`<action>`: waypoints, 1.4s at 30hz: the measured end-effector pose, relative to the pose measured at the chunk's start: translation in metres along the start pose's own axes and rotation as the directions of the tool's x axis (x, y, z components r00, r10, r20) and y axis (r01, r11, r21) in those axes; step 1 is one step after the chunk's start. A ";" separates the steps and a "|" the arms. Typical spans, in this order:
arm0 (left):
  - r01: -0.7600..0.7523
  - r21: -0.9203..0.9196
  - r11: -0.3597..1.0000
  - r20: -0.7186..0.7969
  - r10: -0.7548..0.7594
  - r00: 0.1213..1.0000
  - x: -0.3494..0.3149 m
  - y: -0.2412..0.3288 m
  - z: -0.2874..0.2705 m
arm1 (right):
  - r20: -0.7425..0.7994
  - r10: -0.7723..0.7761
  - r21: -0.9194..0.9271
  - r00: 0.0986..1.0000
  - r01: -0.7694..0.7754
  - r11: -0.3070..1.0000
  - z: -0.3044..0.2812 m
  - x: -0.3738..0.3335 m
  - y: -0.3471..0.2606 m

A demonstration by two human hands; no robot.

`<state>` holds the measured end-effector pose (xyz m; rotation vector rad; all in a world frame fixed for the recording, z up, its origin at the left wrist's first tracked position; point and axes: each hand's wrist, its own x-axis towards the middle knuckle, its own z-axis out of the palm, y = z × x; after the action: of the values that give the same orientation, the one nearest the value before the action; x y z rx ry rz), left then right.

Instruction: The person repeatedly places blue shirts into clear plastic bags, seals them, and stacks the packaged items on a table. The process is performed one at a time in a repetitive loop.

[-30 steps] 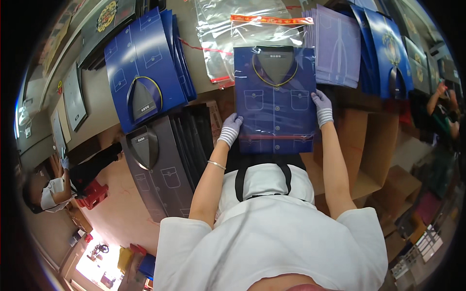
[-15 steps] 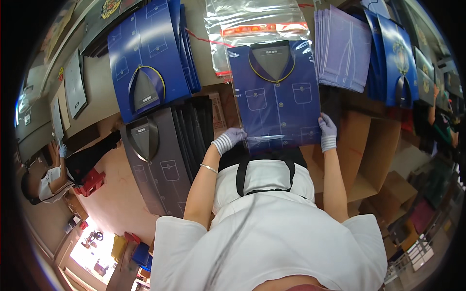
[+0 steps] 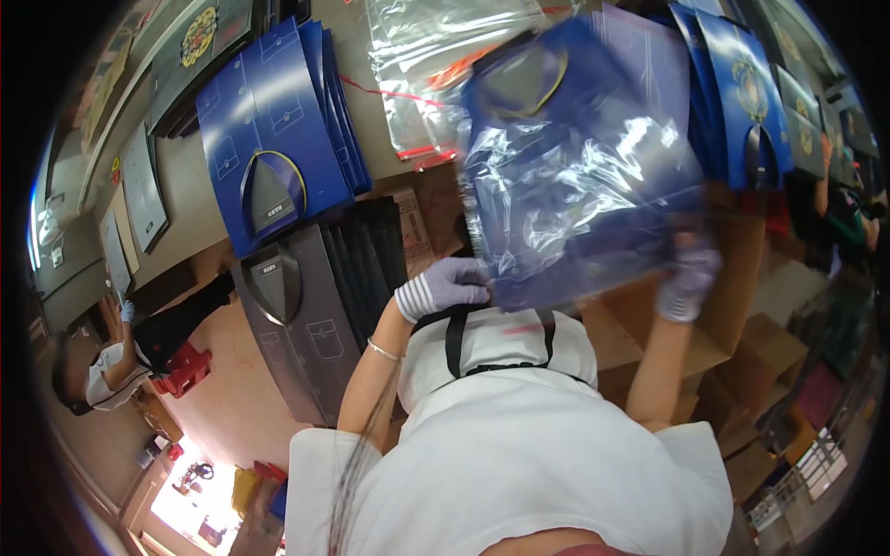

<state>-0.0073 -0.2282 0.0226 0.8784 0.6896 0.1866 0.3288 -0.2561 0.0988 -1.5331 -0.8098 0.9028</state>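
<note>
Between my two hands is a blue shirt-shaped folder (image 3: 556, 176), tilted and blurred, inside a clear plastic bag with bright wrinkles across its front. Its dark collar with a yellow edge shows at the far left end. My left hand (image 3: 445, 287), in a light purple glove with a striped cuff, is closed at the near left corner. The matching gloved right hand (image 3: 689, 281) grips the near right corner, smeared by motion. Beyond the left part of the folder, clear plastic bags (image 3: 408, 93) with red-orange strips lie on the table.
To the left, a stack of blue shirt-shaped folders (image 3: 269, 120) overhangs the table edge above dark grey ones (image 3: 306, 343). Pale purple sheets (image 3: 647, 56) and more blue folders (image 3: 751, 102) are at the right. A cardboard box (image 3: 732, 287) stands below. A co-worker (image 3: 111, 361) is far left.
The bagged folder has lifted off the table, swung to the right and tilted. My right hand has moved right and nearer; the left has moved slightly right and nearer.
</note>
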 end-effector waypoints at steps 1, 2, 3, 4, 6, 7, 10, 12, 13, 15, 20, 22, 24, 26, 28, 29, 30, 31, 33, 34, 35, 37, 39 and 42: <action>-0.085 -0.097 0.992 0.058 0.090 0.994 0.003 0.007 0.001 | 0.068 -0.156 -0.096 0.985 0.162 0.982 0.007 0.005 -0.044; -0.111 -0.034 0.993 0.137 0.115 0.984 0.012 0.010 -0.003 | 0.119 -0.308 -0.177 0.944 0.326 0.929 0.011 0.008 -0.090; -0.160 -0.026 0.987 0.058 0.162 0.985 0.019 0.011 -0.005 | 0.296 -0.383 -0.332 0.875 0.470 0.818 0.032 0.011 -0.124; -0.212 -0.026 0.977 -0.011 0.212 0.977 0.026 0.013 -0.004 | 0.426 -0.271 -0.415 0.863 0.453 0.789 0.054 0.015 -0.135; -0.305 -0.285 0.909 -0.118 0.283 0.952 0.039 0.004 -0.016 | 0.627 -0.260 -0.475 0.734 0.625 0.619 0.105 0.038 -0.116; -0.354 -0.433 0.829 -0.190 0.300 0.935 0.048 0.013 -0.017 | 0.695 -0.357 -0.458 0.624 0.767 0.450 0.126 0.049 -0.080; -0.373 -0.545 0.751 -0.364 0.189 0.912 0.082 0.043 -0.028 | 0.737 -0.311 -0.406 0.600 0.760 0.507 0.165 0.060 0.035; -0.286 -0.451 0.845 -0.561 -0.020 0.827 0.106 0.032 -0.054 | 0.767 -0.214 -0.402 0.605 0.713 0.574 0.163 0.048 0.085; -0.314 -0.386 0.867 -0.638 -0.004 0.770 0.116 0.014 -0.073 | 0.775 -0.089 -0.441 0.626 0.636 0.633 0.151 0.034 0.095; -0.353 -0.249 0.902 -0.775 0.033 0.631 0.130 -0.035 -0.110 | 0.790 0.159 -0.531 0.592 0.532 0.660 0.112 0.022 0.108; 0.352 0.431 0.831 -0.840 0.228 0.492 0.119 -0.012 -0.114 | 0.004 0.832 -0.132 0.554 -0.825 0.550 -0.045 0.121 0.206; 0.415 0.593 0.690 -0.790 0.398 0.467 0.122 0.035 -0.086 | -0.019 0.793 0.097 0.609 -0.788 0.608 -0.052 0.155 0.195; 0.314 0.833 0.456 -0.546 0.583 0.602 0.138 0.054 -0.068 | -0.060 0.819 0.135 0.571 -0.808 0.573 -0.045 0.167 0.195; 0.135 0.969 0.209 -0.233 0.572 0.787 0.161 0.060 -0.071 | -0.086 0.749 0.185 0.657 -0.728 0.660 -0.025 0.164 0.184; 0.081 0.992 0.100 -0.121 0.519 0.846 0.178 0.053 -0.086 | -0.036 0.665 0.163 0.746 -0.652 0.740 -0.050 0.136 0.185; 0.065 0.993 0.100 -0.106 0.489 0.866 0.182 0.054 -0.096 | -0.017 0.617 0.156 0.787 -0.608 0.779 -0.062 0.119 0.183; 0.047 0.993 0.106 -0.091 0.461 0.883 0.187 0.052 -0.109 | -0.079 0.576 0.166 0.813 -0.559 0.812 -0.067 0.099 0.172; -0.030 0.992 0.120 -0.031 0.474 0.880 0.191 0.038 -0.125 | -0.137 0.533 0.166 0.835 -0.511 0.843 -0.073 0.076 0.156; -0.044 0.970 0.238 -0.083 0.496 0.864 0.193 0.038 -0.131 | -0.155 0.331 -0.190 0.931 -0.357 0.914 -0.097 0.021 0.137; -0.082 0.938 0.337 -0.109 0.512 0.852 0.192 0.041 -0.130 | -0.198 0.299 -0.196 0.934 -0.336 0.921 -0.092 -0.003 0.123; -0.068 0.925 0.373 -0.150 0.526 0.837 0.192 0.044 -0.131 | -0.245 0.263 -0.200 0.933 -0.314 0.928 -0.080 -0.029 0.109; -0.046 0.894 0.446 -0.231 0.546 0.805 0.193 0.049 -0.132 | -0.291 0.249 -0.362 0.924 -0.348 0.865 -0.066 -0.075 0.094; -0.137 0.832 0.538 -0.249 0.582 0.774 0.194 0.056 -0.130 | -0.270 0.328 -0.105 0.905 -0.366 0.925 -0.015 -0.093 0.055; -0.167 0.821 0.545 -0.272 0.632 0.726 0.190 0.079 -0.111 | -0.110 0.346 -0.484 0.932 -0.355 0.800 -0.013 -0.138 0.073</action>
<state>0.0798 -0.0264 -0.0569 1.8758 1.1200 0.6495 0.2771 -0.3930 0.0430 -2.1992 -0.7965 0.9929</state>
